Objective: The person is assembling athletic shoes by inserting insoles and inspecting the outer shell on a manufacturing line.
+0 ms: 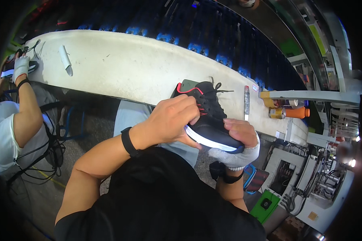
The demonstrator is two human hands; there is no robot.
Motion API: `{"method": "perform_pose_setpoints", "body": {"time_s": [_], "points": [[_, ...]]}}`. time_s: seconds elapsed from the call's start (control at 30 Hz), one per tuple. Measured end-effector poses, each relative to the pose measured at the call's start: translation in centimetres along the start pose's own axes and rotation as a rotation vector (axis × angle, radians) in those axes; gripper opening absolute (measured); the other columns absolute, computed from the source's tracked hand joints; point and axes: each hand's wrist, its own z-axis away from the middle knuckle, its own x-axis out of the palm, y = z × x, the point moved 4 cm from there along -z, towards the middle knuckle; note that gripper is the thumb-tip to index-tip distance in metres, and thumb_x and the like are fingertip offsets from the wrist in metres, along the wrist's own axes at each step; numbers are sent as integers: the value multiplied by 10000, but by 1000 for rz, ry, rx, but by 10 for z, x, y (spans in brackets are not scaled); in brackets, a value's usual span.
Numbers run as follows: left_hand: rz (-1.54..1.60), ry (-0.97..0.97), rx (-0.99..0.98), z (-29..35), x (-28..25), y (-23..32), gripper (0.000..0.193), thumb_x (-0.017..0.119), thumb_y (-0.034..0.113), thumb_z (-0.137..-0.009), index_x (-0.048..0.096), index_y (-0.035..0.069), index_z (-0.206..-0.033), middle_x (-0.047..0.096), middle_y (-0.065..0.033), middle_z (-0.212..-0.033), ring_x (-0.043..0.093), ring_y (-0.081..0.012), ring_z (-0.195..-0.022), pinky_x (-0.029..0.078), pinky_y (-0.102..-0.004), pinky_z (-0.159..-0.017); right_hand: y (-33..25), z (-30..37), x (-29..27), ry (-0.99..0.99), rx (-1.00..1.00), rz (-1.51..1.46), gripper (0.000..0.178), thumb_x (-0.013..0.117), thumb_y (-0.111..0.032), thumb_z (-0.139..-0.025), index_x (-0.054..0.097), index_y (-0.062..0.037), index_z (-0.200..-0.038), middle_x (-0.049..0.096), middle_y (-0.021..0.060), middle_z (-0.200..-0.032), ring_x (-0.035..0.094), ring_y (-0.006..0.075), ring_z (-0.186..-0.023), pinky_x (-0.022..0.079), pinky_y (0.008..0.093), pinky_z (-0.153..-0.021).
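A black sneaker (213, 122) with a white sole, red trim at the collar and red stitching by the laces is held over the near edge of the white table. My bare left hand (175, 120) grips its side near the midsole, fingers curled over the upper. My right hand (239, 144), in a white glove with bare fingertips, clasps the toe end, its fingers on top and the palm below the sole. Black laces hang loose at the far side of the shoe. A dark green flat piece (187, 85) shows behind the collar.
A knife-like tool with a wrapped handle (246, 100) lies right of the shoe. Farther right are a can (276, 113) and an orange bottle (297, 112). A blue-black roller conveyor (169, 38) runs behind the table (120, 60). At left, a co-worker's gloved hand (21, 68) touches another shoe.
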Motion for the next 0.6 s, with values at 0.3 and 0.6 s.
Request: {"method": "perform_pose_setpoints", "body": {"time_s": [0.3,0.6], "points": [[-574,-141,-186,61,-43,-44,706,901,121,-783,647,95,-1442,623,-202,-1476,661,-410,-1282,587,-437,-1026,34,25,-8,398,112,-280,465,741,-479,-1054,646,-24,-1049,744,194,-982,763,370,-932,649,560,-919],[-348,-159,204,-31,-136,43,863,912,546,-794,645,4,-1411,752,-202,-1307,763,-399,-1126,624,-462,-947,90,-16,63,30,431,-265,389,456,-129,-1130,782,-11,-1306,794,163,-1281,710,290,-1266,462,392,-1169]]}}
